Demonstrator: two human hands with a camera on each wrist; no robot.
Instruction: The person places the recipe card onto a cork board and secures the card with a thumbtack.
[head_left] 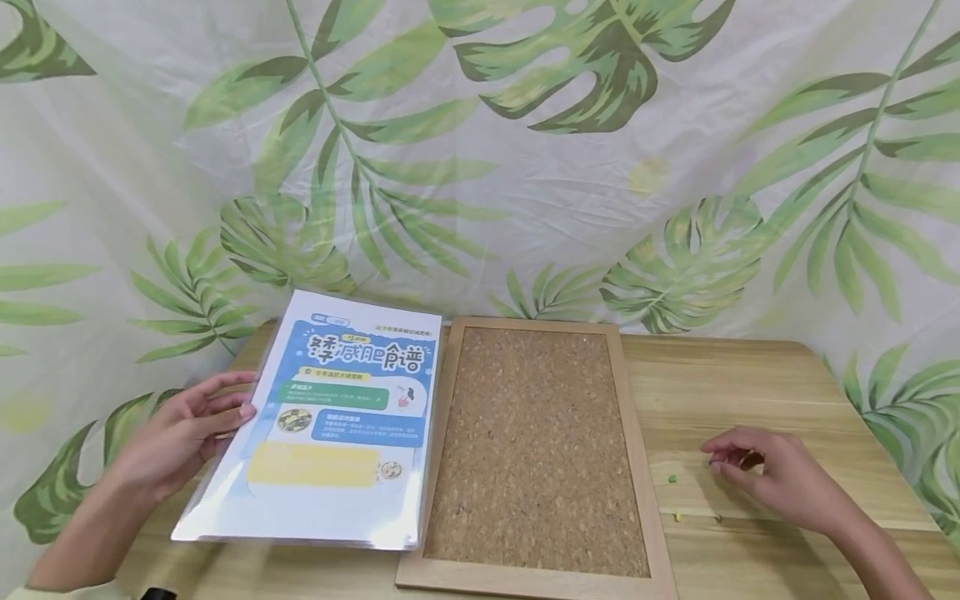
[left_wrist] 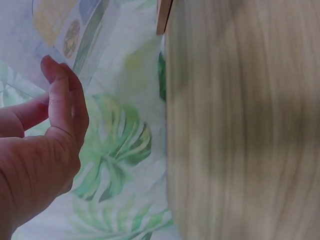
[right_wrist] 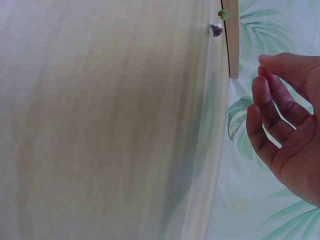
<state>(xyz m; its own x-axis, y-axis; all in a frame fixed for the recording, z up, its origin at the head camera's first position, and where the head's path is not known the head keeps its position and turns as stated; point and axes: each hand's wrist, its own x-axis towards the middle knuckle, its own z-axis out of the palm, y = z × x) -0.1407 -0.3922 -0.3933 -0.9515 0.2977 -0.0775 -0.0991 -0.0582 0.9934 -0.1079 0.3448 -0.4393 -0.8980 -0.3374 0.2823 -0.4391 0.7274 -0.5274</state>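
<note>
My left hand (head_left: pixel 180 433) holds a printed sheet (head_left: pixel 337 500) in a clear plastic cover by its left edge, thumb on the front. Blue, green and yellow blocks with Chinese lettering cover its face. The sheet stands tilted beside a wood-framed cork board (head_left: pixel 540 450) and overlaps its left frame in the head view. My right hand (head_left: pixel 787 479) hovers right of the board, fingers loosely bent, thumb and forefinger tips close together; no thing shows between them. Under it lie small thumbtacks, one green (head_left: pixel 672 479), one yellow (head_left: pixel 678 517).
A wooden table (head_left: pixel 735 383) with rounded corners carries the board. Behind it hangs a white cloth (head_left: pixel 525 208) printed with green leaves. A small dark object (head_left: pixel 159 594) shows at the bottom left edge.
</note>
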